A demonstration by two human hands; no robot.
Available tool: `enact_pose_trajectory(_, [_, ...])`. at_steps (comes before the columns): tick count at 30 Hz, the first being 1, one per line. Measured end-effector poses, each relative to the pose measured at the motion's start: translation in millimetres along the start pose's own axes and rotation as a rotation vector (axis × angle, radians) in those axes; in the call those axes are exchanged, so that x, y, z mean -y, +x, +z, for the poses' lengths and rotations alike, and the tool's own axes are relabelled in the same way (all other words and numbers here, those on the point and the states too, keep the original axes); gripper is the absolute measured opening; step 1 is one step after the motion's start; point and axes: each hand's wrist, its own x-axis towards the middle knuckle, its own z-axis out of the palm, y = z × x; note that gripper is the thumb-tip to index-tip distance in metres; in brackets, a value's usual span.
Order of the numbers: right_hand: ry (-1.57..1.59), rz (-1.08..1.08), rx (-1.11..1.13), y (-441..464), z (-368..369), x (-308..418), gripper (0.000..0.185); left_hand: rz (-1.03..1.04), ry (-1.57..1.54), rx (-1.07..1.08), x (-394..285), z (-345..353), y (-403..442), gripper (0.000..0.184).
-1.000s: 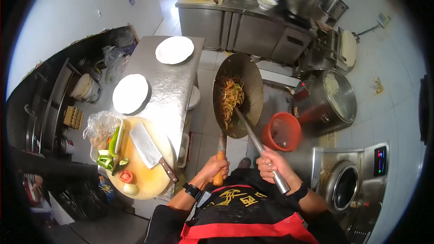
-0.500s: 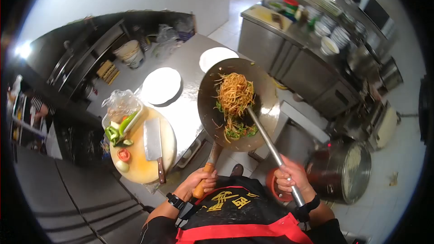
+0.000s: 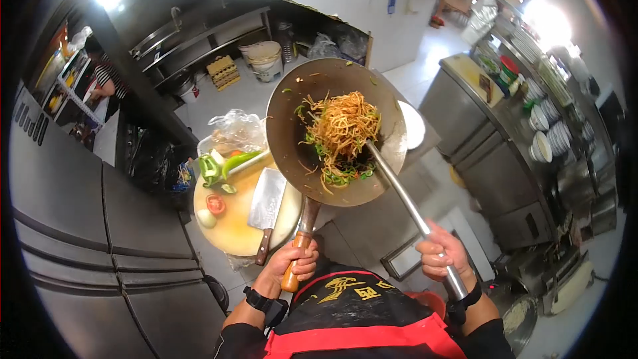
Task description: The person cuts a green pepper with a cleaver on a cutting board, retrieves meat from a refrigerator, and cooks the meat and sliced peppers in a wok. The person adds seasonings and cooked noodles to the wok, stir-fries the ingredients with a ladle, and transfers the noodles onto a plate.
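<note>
My left hand [image 3: 292, 263] is closed around the wooden handle of a wok [image 3: 284, 119], which is raised in front of me. Stir-fried noodles [image 3: 345, 123] with green vegetable pieces lie inside it. The fingers of my right hand [image 3: 444, 252] wrap the long steel shaft of a wok ladle [image 3: 401, 191]; its head is buried in the noodles. Past the wok's right rim shows part of a white plate [image 3: 413, 125]. Left of the wok, a cleaver [image 3: 267, 198] rests on a round cutting board [image 3: 229, 242].
The board also bears a cut tomato [image 3: 215, 204], an onion [image 3: 207, 218] and green peppers [image 3: 211, 169]. Steel cabinets [image 3: 56, 193] line the left. At right stands a counter [image 3: 475, 126] with stacked bowls [image 3: 561, 139]. Another person [image 3: 106, 83] is at far left.
My view has turned to the left, so the room appears shifted right. The wok now sits over the metal table, hiding one white plate and part of the other. Both hands keep their grips.
</note>
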Motion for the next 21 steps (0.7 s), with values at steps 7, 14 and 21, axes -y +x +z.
enact_pose_trajectory(7, [0.081,0.026,0.17,78,66,20,0.041,0.236,-0.035,0.038,-59,-6,-7,0.007])
enact_pose_trajectory(14, [0.061,0.024,0.195,116,111,39,0.046,0.465,-0.015,-0.039,-127,-17,-19,0.006])
enact_pose_trajectory(21, [-0.083,0.041,0.005,155,56,50,0.046,0.648,0.131,-0.192,-188,-38,-30,0.009])
